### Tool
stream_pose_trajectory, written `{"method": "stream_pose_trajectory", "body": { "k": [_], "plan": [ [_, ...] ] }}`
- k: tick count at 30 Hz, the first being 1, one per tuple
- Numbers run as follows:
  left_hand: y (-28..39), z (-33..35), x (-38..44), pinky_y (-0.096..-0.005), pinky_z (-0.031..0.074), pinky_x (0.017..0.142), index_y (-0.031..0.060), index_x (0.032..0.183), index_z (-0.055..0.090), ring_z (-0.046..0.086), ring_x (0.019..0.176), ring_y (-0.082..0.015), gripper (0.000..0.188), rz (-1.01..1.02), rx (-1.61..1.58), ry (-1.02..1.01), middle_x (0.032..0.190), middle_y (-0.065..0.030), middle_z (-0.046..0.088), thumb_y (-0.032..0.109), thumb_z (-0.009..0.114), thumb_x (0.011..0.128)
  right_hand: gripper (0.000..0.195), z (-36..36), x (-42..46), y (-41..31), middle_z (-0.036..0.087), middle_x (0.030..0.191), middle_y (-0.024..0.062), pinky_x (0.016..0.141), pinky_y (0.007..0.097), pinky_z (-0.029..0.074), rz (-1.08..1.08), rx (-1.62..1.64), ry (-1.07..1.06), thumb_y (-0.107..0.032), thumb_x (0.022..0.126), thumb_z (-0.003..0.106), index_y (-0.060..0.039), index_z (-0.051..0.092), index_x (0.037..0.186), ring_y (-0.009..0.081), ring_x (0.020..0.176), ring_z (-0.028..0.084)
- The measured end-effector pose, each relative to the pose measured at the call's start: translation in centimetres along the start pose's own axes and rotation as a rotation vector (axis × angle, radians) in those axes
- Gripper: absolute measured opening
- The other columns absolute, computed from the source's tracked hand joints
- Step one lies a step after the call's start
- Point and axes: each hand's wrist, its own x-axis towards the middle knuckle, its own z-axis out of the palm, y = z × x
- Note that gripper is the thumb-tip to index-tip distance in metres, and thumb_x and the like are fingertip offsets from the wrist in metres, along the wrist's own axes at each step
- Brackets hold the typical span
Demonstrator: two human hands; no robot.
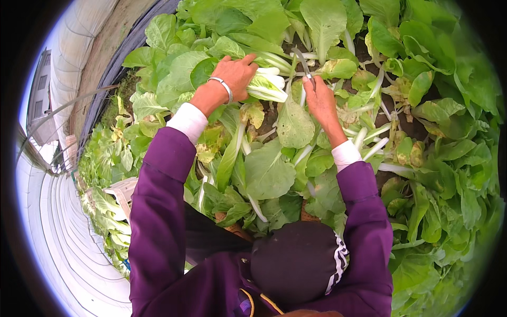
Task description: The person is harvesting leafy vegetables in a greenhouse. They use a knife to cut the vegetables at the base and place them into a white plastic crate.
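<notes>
My left hand (236, 78), with a metal bangle at the wrist, is closed around a leafy green plant with thick white stalks (270, 84); the cut-looking stalk ends point right. To the right of it, my right hand (320, 97) grips a curved knife (302, 62), its blade pointing up and left beside the plants. The handle is mostly hidden in the fingers. Below and between the hands lies a broad, spotted green leaf (295, 123), near loose white-stalked leaves (375, 148) and yellowed leaves.
Dense leafy greens (439, 95) surround the hands on several sides. A crate (123, 191) stands at the left beside more pale-stalked greens (109, 218). Dark sheeting (119, 59) edges the bed at upper left, and white greenhouse film (71, 237) curves along the left.
</notes>
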Motion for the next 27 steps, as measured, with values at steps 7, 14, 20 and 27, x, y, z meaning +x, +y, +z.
{"method": "stream_pose_trajectory", "body": {
  "k": [7,14,20,27],
  "plan": [
    [-0.2,3.3,-1.7,-0.0417,0.043,0.086,0.0034,0.108,0.059,0.062,0.102,-0.0283,0.05,0.018,-0.064,0.143,0.117,-0.0116,0.058,0.003,0.068,0.06,0.042,-0.3,-0.6,1.2,0.054,0.064,0.0072,0.037,0.0303,0.039,0.405,0.095,-0.331,-0.042,0.098,0.045,-0.0011,0.052,0.09,0.0154,0.041,0.051],
    [-0.1,3.1,-1.9,-0.0398,0.042,0.083,0.0036,0.108,0.058,0.061,0.103,-0.0267,0.051,0.02,-0.103,0.164,0.115,-0.0107,0.058,0.002,0.068,0.058,0.041,0.0,-0.8,1.5,0.052,0.062,0.0063,0.036,0.0317,0.038,0.4,0.112,-0.297,-0.039,0.098,0.045,0.0013,0.051,0.093,0.0155,0.04,0.049],
    [-0.2,3.3,-2.3,-0.04,0.042,0.081,0.004,0.108,0.058,0.061,0.1,-0.0266,0.051,0.039,-0.109,0.189,0.112,-0.01,0.058,0.003,0.068,0.058,0.042,0.0,-0.6,0.1,0.053,0.062,0.0084,0.038,0.034,0.039,0.471,0.105,-0.323,-0.038,0.099,0.044,0.0021,0.052,0.091,0.0177,0.04,0.049],
    [0.2,2.9,-2.1,-0.04,0.041,0.079,0.0043,0.106,0.059,0.061,0.097,-0.0266,0.048,0.051,-0.098,0.195,0.107,-0.0097,0.058,0.004,0.068,0.059,0.044,0.5,1.4,0.4,0.058,0.064,0.0123,0.044,0.0382,0.045,0.495,0.078,-0.414,-0.036,0.098,0.042,0.0041,0.053,0.083,0.0222,0.043,0.055]
  ]
}}
